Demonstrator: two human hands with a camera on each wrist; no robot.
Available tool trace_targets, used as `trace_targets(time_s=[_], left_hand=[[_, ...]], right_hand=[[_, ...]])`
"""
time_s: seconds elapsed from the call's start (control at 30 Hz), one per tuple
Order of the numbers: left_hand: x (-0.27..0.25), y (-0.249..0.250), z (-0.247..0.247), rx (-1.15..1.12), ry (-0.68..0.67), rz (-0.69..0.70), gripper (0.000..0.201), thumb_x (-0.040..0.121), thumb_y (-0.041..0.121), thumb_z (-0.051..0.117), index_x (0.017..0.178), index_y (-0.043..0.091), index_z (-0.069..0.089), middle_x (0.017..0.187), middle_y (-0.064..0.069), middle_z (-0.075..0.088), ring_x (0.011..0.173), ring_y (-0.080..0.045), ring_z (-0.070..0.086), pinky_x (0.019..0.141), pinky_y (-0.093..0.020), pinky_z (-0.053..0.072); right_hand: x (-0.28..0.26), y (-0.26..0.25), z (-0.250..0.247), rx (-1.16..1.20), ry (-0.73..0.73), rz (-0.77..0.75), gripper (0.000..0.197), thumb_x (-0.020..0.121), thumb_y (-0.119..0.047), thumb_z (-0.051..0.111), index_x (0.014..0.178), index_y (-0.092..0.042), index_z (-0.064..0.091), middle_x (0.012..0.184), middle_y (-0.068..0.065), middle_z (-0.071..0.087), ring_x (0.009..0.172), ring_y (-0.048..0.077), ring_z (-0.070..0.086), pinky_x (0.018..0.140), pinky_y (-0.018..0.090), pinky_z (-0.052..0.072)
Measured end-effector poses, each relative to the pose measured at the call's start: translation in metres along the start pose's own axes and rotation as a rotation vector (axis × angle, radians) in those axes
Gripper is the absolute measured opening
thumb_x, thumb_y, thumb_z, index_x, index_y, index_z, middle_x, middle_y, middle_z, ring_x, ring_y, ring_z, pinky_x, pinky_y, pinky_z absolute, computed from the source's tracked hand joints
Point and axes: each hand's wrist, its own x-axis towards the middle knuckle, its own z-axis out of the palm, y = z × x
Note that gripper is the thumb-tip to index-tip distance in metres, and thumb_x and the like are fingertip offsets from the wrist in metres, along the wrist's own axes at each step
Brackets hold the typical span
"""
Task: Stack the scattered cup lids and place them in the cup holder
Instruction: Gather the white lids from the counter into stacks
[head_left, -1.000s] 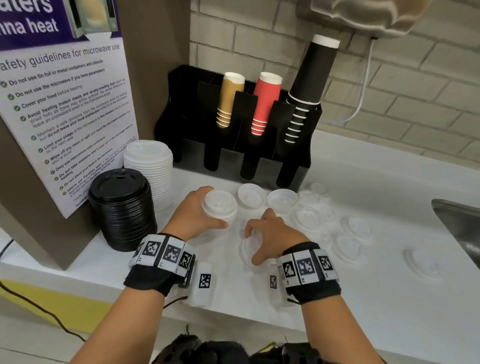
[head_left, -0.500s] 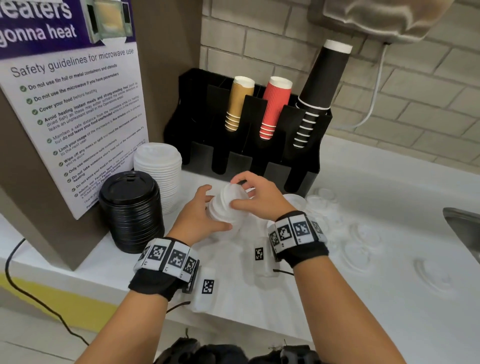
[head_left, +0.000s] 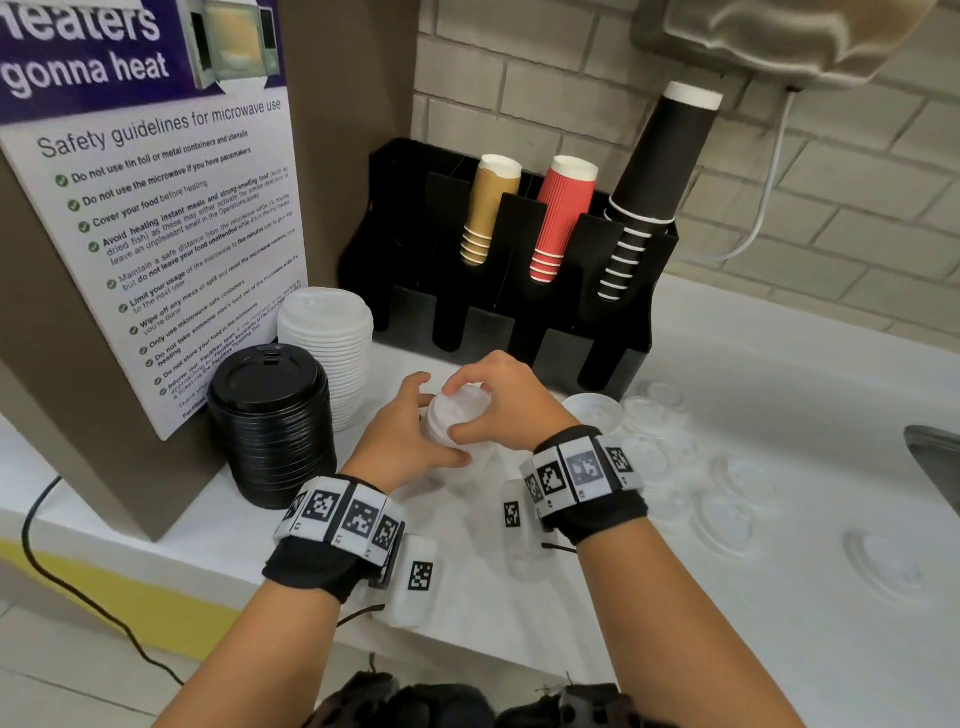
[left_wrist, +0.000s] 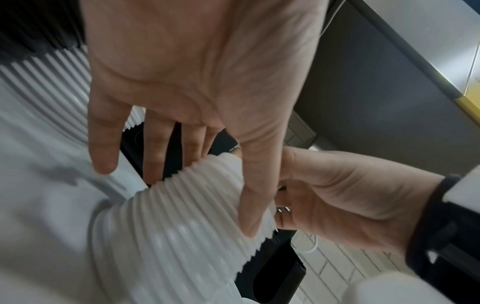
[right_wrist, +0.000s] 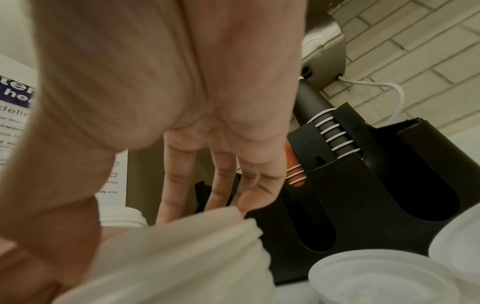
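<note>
A: Item one, the stack of white cup lids (head_left: 451, 418). Location?

B: Held up off the white surface (head_left: 597, 613), in front of the black cup holder (head_left: 618, 358), between both hands. The left wrist view shows its ribbed side, many lids deep.

A: Left hand (head_left: 400, 441), grip state?

B: Closed round the stack from the side and below; thumb (left_wrist: 253, 197) laid across the ribbed edge, fingers behind it.

A: Right hand (head_left: 501, 410)?

B: Curled over the top lid, fingertips on its rim; holding the same stack from above.

A: Loose lids?

B: Scattered white lids (head_left: 727, 519) lie flat on the surface to the right; two upturned lids (head_left: 595, 413) lie just beside the right wrist.

A: Holder contents?

B: Tan cups (head_left: 491, 208), red cups (head_left: 561, 218) and black cups (head_left: 654, 182), each upside down in a separate slot. The leftmost slot's contents I cannot tell.

A: Other stock?

B: A black lid stack (head_left: 270, 421) and a taller white lid stack (head_left: 332, 348), touching, to the left, under a microwave safety poster (head_left: 166, 218). A sink edge (head_left: 935, 462) at far right.
</note>
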Motion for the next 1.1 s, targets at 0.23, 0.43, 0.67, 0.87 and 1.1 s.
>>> trace_targets(time_s=[0.23,0.43,0.67,0.87,1.1], left_hand=[[0.001,0.000,-0.001,0.006,0.012,0.030,0.094,0.061,0.021,0.091,0.139,0.026,0.040,0.121,0.010,0.050,0.106,-0.012,0.052,0.087,-0.025,0.042],[0.003,-0.001,-0.001,0.025,0.013,0.062,0.074,0.065,0.018,0.089,0.127,0.024,0.051,0.117,0.009,0.055,0.111,-0.016,0.052,0.088,-0.025,0.040],[0.003,0.001,-0.001,0.022,0.014,0.047,0.068,0.065,0.019,0.089,0.122,0.026,0.052,0.110,0.014,0.054,0.108,-0.016,0.053,0.088,-0.027,0.042],[0.000,0.004,0.000,0.031,0.012,0.047,0.084,0.065,0.018,0.089,0.135,0.025,0.044,0.118,0.012,0.048,0.110,-0.015,0.048,0.090,-0.026,0.037],[-0.002,0.002,-0.001,0.010,0.024,0.057,0.079,0.067,0.017,0.088,0.133,0.023,0.046,0.115,0.014,0.049,0.107,-0.014,0.051,0.088,-0.024,0.039]], right_hand=[[0.002,0.014,-0.005,0.172,0.039,0.023,0.032,0.080,-0.040,0.073,0.109,-0.029,0.065,0.112,-0.004,0.055,0.105,0.013,0.050,0.086,0.025,0.040],[0.022,0.051,-0.026,-0.129,-0.092,0.432,0.052,0.094,-0.035,0.054,0.142,-0.022,0.041,0.143,0.010,0.044,0.130,0.030,0.043,0.107,0.038,0.039],[0.030,0.052,-0.014,-0.349,-0.255,0.419,0.063,0.085,-0.035,0.065,0.141,-0.025,0.039,0.137,0.014,0.047,0.118,0.034,0.053,0.093,0.040,0.048],[0.030,0.053,-0.020,-0.307,-0.314,0.460,0.070,0.081,-0.041,0.064,0.139,-0.046,0.025,0.147,0.016,0.017,0.112,0.041,0.049,0.085,0.043,0.051],[-0.001,0.050,-0.029,0.540,0.227,0.256,0.061,0.064,-0.036,0.084,0.102,-0.032,0.037,0.115,0.004,0.053,0.103,0.019,0.058,0.076,0.031,0.051]])
